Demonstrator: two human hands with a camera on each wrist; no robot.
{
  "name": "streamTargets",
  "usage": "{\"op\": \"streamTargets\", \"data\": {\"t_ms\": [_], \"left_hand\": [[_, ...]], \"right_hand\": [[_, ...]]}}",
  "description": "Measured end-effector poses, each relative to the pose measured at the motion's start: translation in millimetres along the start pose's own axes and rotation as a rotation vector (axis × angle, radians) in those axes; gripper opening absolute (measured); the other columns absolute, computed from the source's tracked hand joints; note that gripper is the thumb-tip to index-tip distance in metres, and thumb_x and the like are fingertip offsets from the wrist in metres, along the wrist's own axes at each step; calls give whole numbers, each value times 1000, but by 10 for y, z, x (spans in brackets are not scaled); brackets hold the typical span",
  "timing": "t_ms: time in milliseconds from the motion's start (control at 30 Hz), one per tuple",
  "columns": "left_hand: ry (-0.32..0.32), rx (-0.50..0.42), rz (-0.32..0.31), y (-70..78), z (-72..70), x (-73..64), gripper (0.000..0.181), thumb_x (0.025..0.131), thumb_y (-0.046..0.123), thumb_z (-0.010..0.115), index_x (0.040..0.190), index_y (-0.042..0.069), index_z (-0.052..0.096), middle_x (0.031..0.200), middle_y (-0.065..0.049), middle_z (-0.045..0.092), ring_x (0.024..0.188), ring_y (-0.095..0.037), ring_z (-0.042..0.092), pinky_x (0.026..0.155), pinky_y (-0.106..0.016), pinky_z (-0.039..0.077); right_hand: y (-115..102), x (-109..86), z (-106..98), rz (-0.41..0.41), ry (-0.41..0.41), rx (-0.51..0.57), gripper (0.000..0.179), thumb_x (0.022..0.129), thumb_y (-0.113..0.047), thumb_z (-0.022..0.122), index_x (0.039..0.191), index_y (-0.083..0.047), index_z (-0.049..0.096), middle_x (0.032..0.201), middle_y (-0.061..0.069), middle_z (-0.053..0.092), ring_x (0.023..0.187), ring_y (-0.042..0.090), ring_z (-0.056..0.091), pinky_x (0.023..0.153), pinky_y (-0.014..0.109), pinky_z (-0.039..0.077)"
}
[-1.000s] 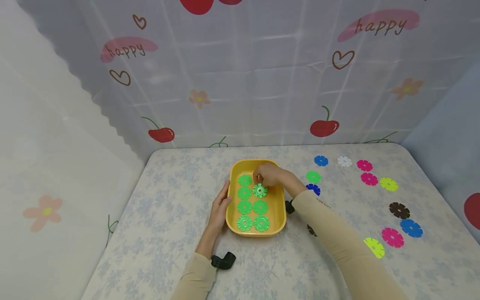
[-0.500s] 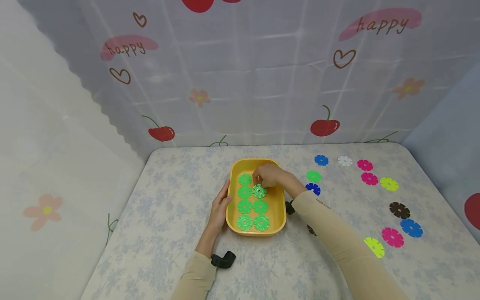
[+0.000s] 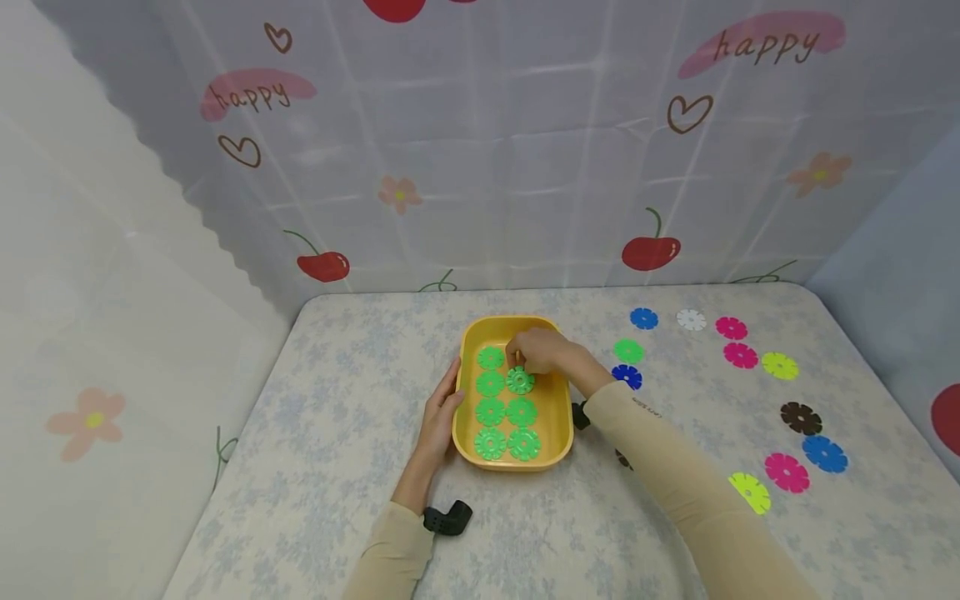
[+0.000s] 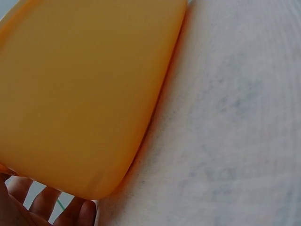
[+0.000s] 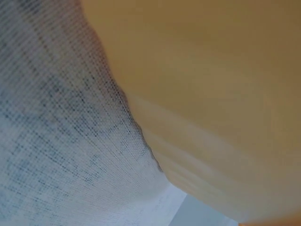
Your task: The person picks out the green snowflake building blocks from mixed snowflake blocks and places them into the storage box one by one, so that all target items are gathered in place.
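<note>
A yellow plastic tray (image 3: 555, 446) stands on the table, with two columns of green notched plastic discs inside. My left hand (image 3: 435, 421) grips its left side, thumb at the rim; in the left wrist view the fingers (image 4: 42, 203) reach round the far end of the tray wall (image 4: 84, 94). Reaching in over the right side, my right hand (image 3: 538, 350) pinches a green notched disc (image 3: 521, 381) at the upper end of the right column. That disc looks slightly tilted, and the fingertips partly cover its far edge. The right wrist view has only the tray's outer wall (image 5: 202, 94) and the cloth.
Loose notched discs lie to the right of the tray, among them a green one (image 3: 628, 351), a dark blue one (image 3: 627, 377), a black one (image 3: 801, 418) and a pink one (image 3: 787, 472). A patterned cloth covers the table (image 3: 337, 400); a printed curtain (image 3: 480, 167) hangs behind.
The right hand and its green disc shift only very slightly within the tray. The left hand and the tray stay in place.
</note>
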State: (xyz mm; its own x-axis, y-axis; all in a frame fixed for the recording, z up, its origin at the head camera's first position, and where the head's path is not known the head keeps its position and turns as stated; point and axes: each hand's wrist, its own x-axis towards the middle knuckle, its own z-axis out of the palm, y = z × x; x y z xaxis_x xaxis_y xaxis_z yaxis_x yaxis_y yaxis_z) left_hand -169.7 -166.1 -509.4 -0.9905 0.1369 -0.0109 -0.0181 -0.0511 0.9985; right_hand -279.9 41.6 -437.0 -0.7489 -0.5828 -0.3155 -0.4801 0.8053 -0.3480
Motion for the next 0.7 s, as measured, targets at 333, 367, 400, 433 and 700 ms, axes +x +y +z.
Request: {"op": "streamTargets", "data": {"t_ms": [333,367,400,433,700], "left_hand": [[-6,-2,1,-4,12,5,51,106,19,38,155,30,27,162,9,19,151,-12,14,122,-40,19],[-7,-5,3,-4,12,4,51,106,19,38,155,29,27,163,9,19,151,-12,14,122,-40,19],[-7,-5,3,-6,11,5,51,106,19,38,155,29,27,163,9,19,151,-12,14,122,-40,19],[-6,-6,4,-9,9,6,51,106,19,38,155,29,27,163,8,19,151,-13,14,122,-40,19],[0,-11,0,-7,8,3,52,106,17,37,155,28,28,163,7,20,151,-13,15,122,-40,19]], "right_hand": [[-13,-63,-36,-19,11,7,32,91,10,52,101,-11,74,91,5,67,71,16,53,67,25,47],[-13,-69,-41,-27,16,14,31,92,9,52,102,-10,73,91,6,67,70,15,51,67,25,46],[-11,-78,-46,-39,22,25,28,93,7,52,101,-9,73,91,7,67,69,15,48,67,25,45],[-8,-88,-54,-55,31,33,27,94,6,52,101,-8,73,91,7,67,68,15,48,68,25,44],[85,-293,-210,-197,167,169,22,91,3,61,112,3,68,105,16,69,95,27,64,86,38,55]]}}
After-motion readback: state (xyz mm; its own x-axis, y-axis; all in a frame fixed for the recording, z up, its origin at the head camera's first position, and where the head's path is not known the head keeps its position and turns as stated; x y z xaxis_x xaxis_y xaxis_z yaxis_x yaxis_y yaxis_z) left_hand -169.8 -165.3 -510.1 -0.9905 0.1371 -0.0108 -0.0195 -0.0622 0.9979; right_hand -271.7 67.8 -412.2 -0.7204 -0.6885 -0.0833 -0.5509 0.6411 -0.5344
